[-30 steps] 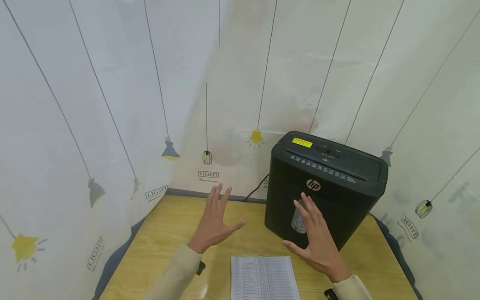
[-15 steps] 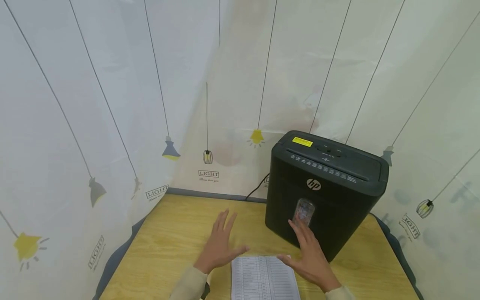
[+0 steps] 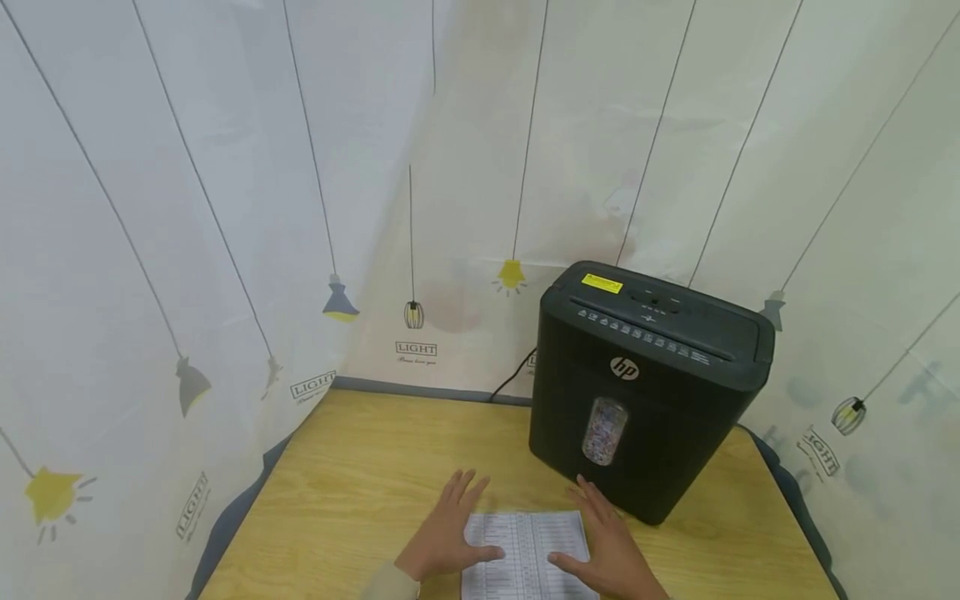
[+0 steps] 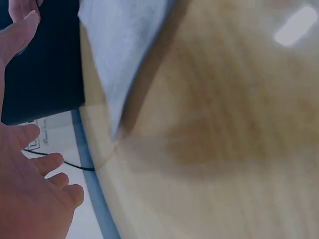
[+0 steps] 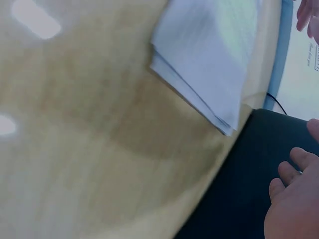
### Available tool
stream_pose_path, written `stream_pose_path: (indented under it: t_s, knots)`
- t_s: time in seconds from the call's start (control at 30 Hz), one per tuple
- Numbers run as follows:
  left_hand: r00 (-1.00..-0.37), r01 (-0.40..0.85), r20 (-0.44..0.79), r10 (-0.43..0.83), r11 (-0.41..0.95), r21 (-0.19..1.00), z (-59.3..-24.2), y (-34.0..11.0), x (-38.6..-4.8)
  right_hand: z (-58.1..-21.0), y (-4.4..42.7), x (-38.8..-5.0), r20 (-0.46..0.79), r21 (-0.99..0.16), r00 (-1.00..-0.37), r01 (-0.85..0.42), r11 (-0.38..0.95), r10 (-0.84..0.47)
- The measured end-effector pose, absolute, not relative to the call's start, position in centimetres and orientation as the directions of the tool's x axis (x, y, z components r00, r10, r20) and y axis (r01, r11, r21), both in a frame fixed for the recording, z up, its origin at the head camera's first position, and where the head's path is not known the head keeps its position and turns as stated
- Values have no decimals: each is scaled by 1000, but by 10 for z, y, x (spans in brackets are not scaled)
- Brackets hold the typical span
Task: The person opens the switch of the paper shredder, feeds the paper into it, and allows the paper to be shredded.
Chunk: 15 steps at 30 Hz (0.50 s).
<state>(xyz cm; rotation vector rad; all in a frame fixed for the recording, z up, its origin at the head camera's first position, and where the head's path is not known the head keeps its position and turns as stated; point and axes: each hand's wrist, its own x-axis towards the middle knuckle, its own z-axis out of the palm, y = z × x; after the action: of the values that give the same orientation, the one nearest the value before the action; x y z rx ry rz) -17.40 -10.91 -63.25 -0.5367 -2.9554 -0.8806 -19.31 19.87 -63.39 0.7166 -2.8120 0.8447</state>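
We find, at the near edge of the table [image 3: 352, 467], a stack of printed sheets [image 3: 528, 575] lying flat, tabular columns facing up; the right wrist view shows its layers slightly offset at one corner. A light sleeve [image 3: 392, 582] shows at the left wrist. We note the left hand [image 3: 450, 537] over the left edge of the stack, its fingers extended forward and its thumb spread well away from them, pointing inward. The right hand [image 3: 609, 552] stands over the right edge in like posture, fingers extended, thumb apart. In the wrist views we see a gap between each hand and the paper.

Beyond the stack, to the right, we record a black shredder [image 3: 675, 433] standing upright on the table, turned at an angle. Its front carries an hp logo [image 3: 624, 368] and a clear window [image 3: 604, 432] with shreds behind it; its top bears a yellow label [image 3: 602, 284]. Behind it we observe a dark cable [image 3: 513, 380] and, farthest, a pale wall covering [image 3: 465, 192] printed with hanging lamps.
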Motion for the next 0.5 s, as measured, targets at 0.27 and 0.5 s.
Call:
stream_pose_path:
  t_s: [0.27, 0.5]
  knots:
    - [-909, 405, 109, 401, 795, 451, -649, -107, -159, -659, 198, -186, 173, -519, -859, -495, 696, -482]
    - [-883, 452, 89, 461, 781, 431, -653, -108, -147, -683, 202, -184, 246, -455, -787, -609, 650, -565]
